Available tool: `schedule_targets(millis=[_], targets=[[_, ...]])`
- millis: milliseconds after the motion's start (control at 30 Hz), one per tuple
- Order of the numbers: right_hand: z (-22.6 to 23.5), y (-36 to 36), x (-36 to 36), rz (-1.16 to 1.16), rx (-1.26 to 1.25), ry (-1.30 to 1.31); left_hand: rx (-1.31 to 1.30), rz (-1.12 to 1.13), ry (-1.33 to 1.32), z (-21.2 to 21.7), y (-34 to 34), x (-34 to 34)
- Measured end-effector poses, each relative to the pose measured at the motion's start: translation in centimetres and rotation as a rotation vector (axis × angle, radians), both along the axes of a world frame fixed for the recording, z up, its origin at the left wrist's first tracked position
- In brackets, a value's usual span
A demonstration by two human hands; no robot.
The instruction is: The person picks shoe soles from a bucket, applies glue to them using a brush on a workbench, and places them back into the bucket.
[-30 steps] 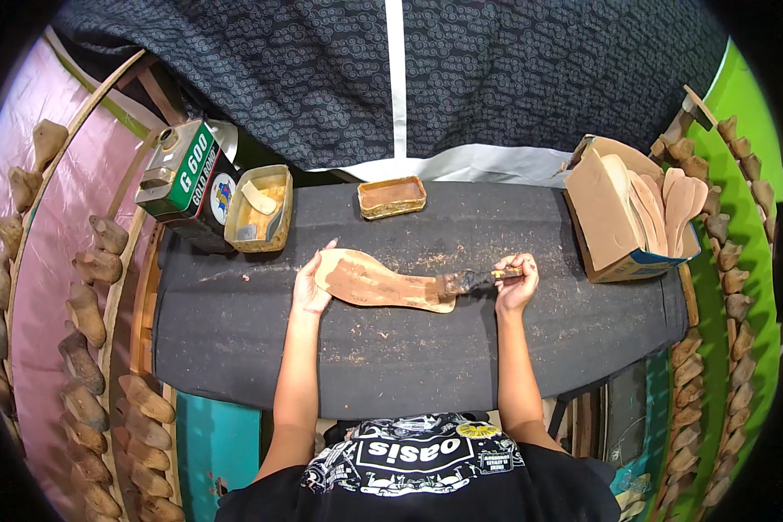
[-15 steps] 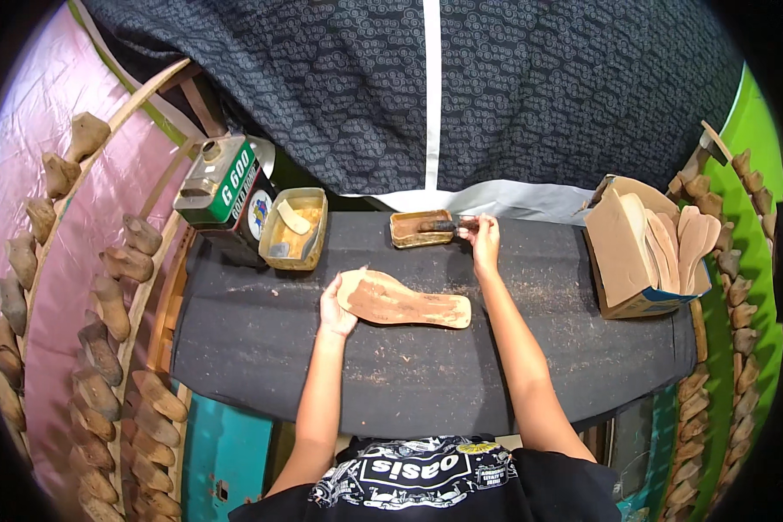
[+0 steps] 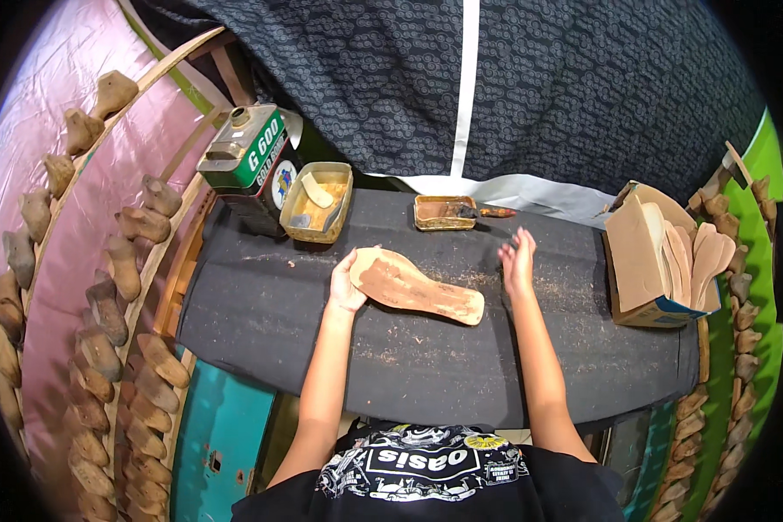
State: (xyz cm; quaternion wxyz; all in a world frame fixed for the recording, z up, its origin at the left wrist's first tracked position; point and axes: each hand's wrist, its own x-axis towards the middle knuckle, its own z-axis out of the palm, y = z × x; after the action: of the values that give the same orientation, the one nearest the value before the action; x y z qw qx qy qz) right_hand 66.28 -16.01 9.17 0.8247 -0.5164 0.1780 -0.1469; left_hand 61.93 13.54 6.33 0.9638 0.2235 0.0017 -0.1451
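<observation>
My left hand [image 3: 346, 285] grips the wide end of a tan shoe insole [image 3: 413, 287], held just over the dark table cloth. Brown smears cover much of the insole's upper face. To the right of its narrow end, my right hand [image 3: 518, 258] hovers with its fingers apart and nothing in them. Beyond that hand, a brush [image 3: 494, 211] with a dark, reddish handle rests across the rim of a small rectangular tin [image 3: 444, 224]. Brownish stuff coats the inside of the tin.
At the back left stand a green and black metal can [image 3: 257, 165] and a yellowish tub [image 3: 316, 235] holding a pale scrap. A cardboard box [image 3: 632, 252] of insoles is at the right. Wooden shoe lasts [image 3: 139, 224] line racks on both sides. Crumbs dot the dark cloth [image 3: 391, 374].
My right hand has let go of the brush, now lying on the tin, and has drawn back toward me. The insole stays in my left hand, slightly more tilted. The view has shifted.
</observation>
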Motion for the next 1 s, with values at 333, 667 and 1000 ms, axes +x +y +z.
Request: schedule_targets(millis=[333,667,1000], targets=[[3.3,0.8,-6.8,1.466,0.046,0.138,-0.092,-0.180,0.044,1.2,0.9,-1.5],[2.2,1.0,-11.9,1.298,0.601,0.130,-0.224,0.016,0.183,1.0,0.9,-4.6],[1.1,3.9,-16.8,1.284,0.781,0.181,-0.392,0.384,-0.020,2.7,-2.0,-12.0]])
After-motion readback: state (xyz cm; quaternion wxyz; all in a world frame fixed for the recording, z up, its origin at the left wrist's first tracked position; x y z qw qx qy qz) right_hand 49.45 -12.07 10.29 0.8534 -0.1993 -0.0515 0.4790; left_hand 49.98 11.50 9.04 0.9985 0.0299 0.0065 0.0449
